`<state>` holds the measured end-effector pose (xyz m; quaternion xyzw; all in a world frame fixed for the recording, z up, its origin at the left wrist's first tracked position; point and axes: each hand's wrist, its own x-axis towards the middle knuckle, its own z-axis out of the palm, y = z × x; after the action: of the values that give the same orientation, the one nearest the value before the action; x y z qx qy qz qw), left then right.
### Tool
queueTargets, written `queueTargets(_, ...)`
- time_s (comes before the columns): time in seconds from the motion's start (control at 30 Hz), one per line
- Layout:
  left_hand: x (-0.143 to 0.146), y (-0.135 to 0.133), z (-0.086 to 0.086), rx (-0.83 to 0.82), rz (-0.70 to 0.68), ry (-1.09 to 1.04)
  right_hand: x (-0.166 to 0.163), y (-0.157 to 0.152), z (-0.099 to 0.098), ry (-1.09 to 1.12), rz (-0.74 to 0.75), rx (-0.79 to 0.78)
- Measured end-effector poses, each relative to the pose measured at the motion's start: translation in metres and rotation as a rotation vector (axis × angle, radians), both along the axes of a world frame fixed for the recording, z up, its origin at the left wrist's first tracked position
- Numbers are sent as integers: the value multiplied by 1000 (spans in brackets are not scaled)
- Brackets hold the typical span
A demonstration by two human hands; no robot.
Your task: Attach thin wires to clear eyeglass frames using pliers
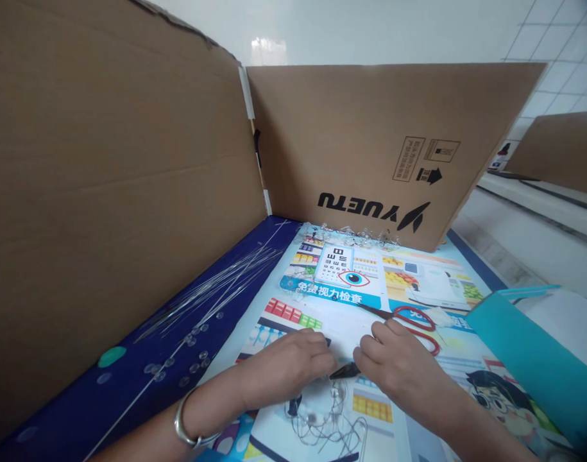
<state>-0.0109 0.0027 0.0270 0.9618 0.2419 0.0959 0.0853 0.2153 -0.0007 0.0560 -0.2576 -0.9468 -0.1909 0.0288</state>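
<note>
Wire point(329, 428), thin and looped in a silvery tangle, lies on a smooth printed sheet point(341, 330). Beside it, the right hand point(394, 359) curls around dark, tapered pliers point(346, 371); the left hand point(293, 360), fingers bent, nears their tip, its hold hidden.

One cardboard panel point(115, 173) is rising on the left and a second panel point(370, 128) is standing along the far side of the table point(101, 410), the two meeting at a corner with white tape point(246, 93). Beyond, a pale surface point(394, 29) (floor or wall, hard to tell) is catching a bright reflection point(268, 51). Dark-lined white tiles point(562, 58) are filling the upper right, more cardboard point(557, 154) showing below.
</note>
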Motion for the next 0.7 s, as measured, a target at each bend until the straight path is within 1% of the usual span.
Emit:
queueTargets(0.2, -3, 1, 0, -132, 60, -45, 0, 1, 0, 11, 5, -15)
queueTargets(0.33, -4, 2, -6, -200, 120, -98, 0, 1, 2, 24, 2, -28)
queueTargets(0.43, -5, 3, -9, -242, 137, -153, 1, 1, 3, 27, -16, -44)
queueTargets(0.57, -5, 3, -8, -247, 113, -171, 3, 2, -1, 52, -55, -91)
queueTargets(0.7, -5, 3, -6, -208, 75, -173, 5, 4, -6, 138, -113, -212)
